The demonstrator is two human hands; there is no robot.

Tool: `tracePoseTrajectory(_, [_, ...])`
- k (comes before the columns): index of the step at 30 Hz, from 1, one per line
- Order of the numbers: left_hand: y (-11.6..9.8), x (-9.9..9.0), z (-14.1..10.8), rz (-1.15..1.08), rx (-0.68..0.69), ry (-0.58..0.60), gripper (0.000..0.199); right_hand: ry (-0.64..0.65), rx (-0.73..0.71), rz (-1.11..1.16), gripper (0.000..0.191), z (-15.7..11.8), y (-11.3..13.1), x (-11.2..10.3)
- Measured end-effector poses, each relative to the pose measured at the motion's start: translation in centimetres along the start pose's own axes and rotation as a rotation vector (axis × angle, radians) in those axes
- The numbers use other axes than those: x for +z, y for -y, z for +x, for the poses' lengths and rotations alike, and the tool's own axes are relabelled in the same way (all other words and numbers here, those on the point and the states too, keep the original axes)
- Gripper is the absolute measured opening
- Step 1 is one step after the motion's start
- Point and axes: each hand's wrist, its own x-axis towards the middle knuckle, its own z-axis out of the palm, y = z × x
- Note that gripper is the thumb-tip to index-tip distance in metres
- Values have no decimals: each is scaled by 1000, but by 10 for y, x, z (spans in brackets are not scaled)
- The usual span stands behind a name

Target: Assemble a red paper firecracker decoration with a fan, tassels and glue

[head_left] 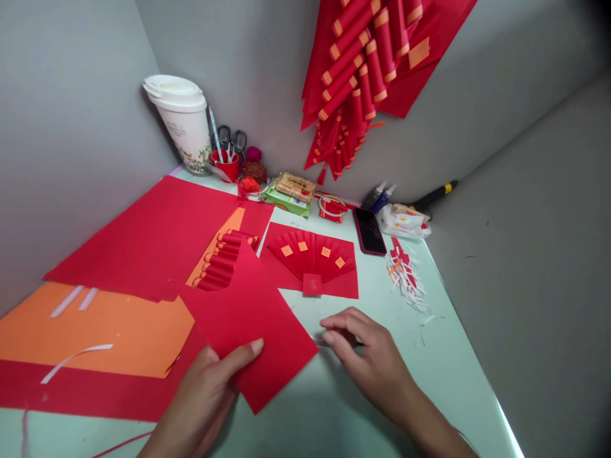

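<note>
My left hand (224, 375) grips a red paper sheet (262, 318) with a curved notch cut into its upper left side, thumb on top. Just right of the sheet's corner, my right hand (356, 340) is pinched round a small dark, thin object, mostly hidden by the fingers. Beyond the held sheet lies a pleated red fan (312, 251) with orange squares, on a red card. Several rolled red paper tubes (217, 264) with orange ends rest on an orange strip, partly behind the sheet.
Red paper (143, 235) and orange paper (95, 331) cover the left side. A white cup (179, 121), a red pot (226, 166), snack packets (291, 191) and a phone (369, 231) line the back. Paper scraps (405, 277) lie right. Red decorations (358, 63) hang above.
</note>
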Motion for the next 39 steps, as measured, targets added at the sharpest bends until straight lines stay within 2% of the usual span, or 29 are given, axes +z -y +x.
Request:
tracePoseTrajectory(3, [1,6,-3,3,-37,13,49,15,219,312,14,19,5,16])
tracePoseTrajectory(5, [1,9,-4,-1,-31,30,55,40,280,427,14,26,6,24])
tracePoseTrajectory(11, [2,15,-8,23,-41,45,61,63,323,499,20,26,11,34])
tracePoseTrajectory(14, [1,18,-9,41,-37,63,52,40,306,505,24,25,7,34])
tracePoseTrajectory(16, [0,15,-8,46,-46,67,41,-29,305,505,27,25,3,33])
tracePoseTrajectory(19, [-3,6,-5,24,14,7,35,-142,229,315,25,26,-4,28])
tracePoseTrajectory(21, [-7,-1,-2,7,121,-85,38,-82,111,83,19,24,-8,25])
tracePoseTrajectory(23, [-11,-5,1,-5,211,-184,41,36,16,-124,6,20,-11,22])
tracePoseTrajectory(24, [-13,-7,3,-14,239,-225,43,77,-9,-203,3,17,-13,21])
tracePoseTrajectory(25, [-15,-7,4,-30,258,-259,45,104,-22,-264,10,13,-15,19])
tracePoseTrajectory(29, [-19,-7,7,-90,283,-290,49,160,-32,-406,11,0,-29,8])
tracePoseTrajectory(31, [-17,-8,8,-99,269,-290,46,126,-31,-488,11,-3,-34,1])
tracePoseTrajectory(33, [-15,-8,9,-108,262,-300,40,40,-39,-545,11,-3,-35,-2])
tracePoseTrajectory(36, [-13,-8,10,-126,274,-302,31,-28,-105,-493,4,4,-25,10])
tracePoseTrajectory(39, [-10,-7,10,-145,260,-316,33,30,-146,-462,4,16,-10,40])
